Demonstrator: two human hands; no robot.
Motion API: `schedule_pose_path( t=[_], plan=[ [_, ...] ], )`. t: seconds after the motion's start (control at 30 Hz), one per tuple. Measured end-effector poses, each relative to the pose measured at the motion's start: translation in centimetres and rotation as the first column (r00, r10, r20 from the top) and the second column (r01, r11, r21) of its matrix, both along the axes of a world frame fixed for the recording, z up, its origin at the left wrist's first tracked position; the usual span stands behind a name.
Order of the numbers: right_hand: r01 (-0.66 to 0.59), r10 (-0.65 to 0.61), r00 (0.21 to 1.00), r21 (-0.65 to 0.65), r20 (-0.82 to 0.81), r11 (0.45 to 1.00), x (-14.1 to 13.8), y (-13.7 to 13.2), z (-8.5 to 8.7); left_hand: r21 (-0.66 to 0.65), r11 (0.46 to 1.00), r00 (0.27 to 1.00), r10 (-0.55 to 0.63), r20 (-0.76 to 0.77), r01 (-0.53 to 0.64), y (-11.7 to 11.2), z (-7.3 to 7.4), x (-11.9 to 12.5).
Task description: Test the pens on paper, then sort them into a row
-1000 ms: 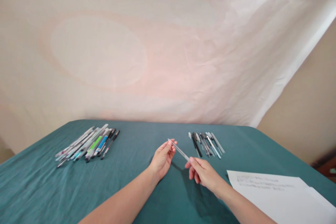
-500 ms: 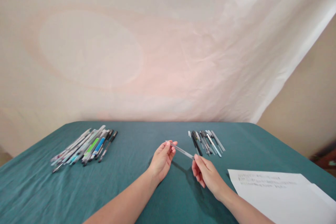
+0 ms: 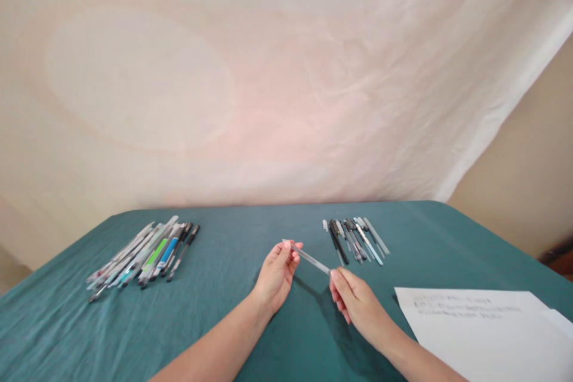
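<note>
A slim, pale translucent pen is held above the table between my two hands, slanting down to the right. My left hand pinches its far left end between thumb and fingers. Around its lower right end the fingers of my right hand are closed, hiding that end. Beyond my right hand lies a small group of pens, black, grey and pale blue. To the left of my left hand is a larger pile of pens, with a green and a blue one among them.
Handwritten lines cover the top of white paper sheets at the right front. A dark green cloth covers the table. Behind it hangs a pale fabric sheet.
My right hand has shifted very slightly right, still on the pen. The view has tilted a little; the pens and paper on the table look otherwise the same.
</note>
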State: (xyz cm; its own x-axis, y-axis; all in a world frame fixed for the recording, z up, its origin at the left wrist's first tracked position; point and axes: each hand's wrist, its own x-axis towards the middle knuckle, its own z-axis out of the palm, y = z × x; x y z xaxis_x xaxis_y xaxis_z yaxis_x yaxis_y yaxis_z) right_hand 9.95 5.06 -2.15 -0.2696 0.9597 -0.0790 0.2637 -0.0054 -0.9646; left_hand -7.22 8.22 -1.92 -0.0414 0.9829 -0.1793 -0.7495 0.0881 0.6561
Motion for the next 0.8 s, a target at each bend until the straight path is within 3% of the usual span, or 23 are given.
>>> schedule_pose_path(
  t=[0.17, 0.37, 0.53, 0.7, 0.8],
  plan=[
    [-0.016, 0.018, 0.999, 0.027, -0.049, 1.000, 0.00, 0.04, 0.13, 0.018, 1.000, 1.000, 0.005, -0.007, -0.005, -0.02, -0.12, -0.01],
    [-0.009, -0.012, 0.990, -0.141, -0.141, 0.990, -0.13, 0.43, 0.13, 0.040, 0.999, 0.999, -0.014, -0.029, 0.016, -0.10, -0.27, 0.11],
    [0.050, -0.053, 0.994, -0.036, -0.093, 0.998, -0.05, 0.45, -0.12, 0.042, 0.999, 1.000, -0.003, -0.031, 0.004, 0.23, -0.41, 0.01],
    [0.028, -0.061, 0.974, -0.151, -0.218, 0.988, -0.02, 0.56, 0.13, 0.045, 0.999, 0.999, -0.012, -0.033, 0.014, 0.22, -0.33, 0.09],
    [0.043, -0.067, 0.982, -0.134, -0.178, 0.990, 0.00, 0.59, 0.01, 0.054, 0.998, 0.999, -0.020, -0.040, 0.022, 0.23, -0.35, 0.09]
  ],
)
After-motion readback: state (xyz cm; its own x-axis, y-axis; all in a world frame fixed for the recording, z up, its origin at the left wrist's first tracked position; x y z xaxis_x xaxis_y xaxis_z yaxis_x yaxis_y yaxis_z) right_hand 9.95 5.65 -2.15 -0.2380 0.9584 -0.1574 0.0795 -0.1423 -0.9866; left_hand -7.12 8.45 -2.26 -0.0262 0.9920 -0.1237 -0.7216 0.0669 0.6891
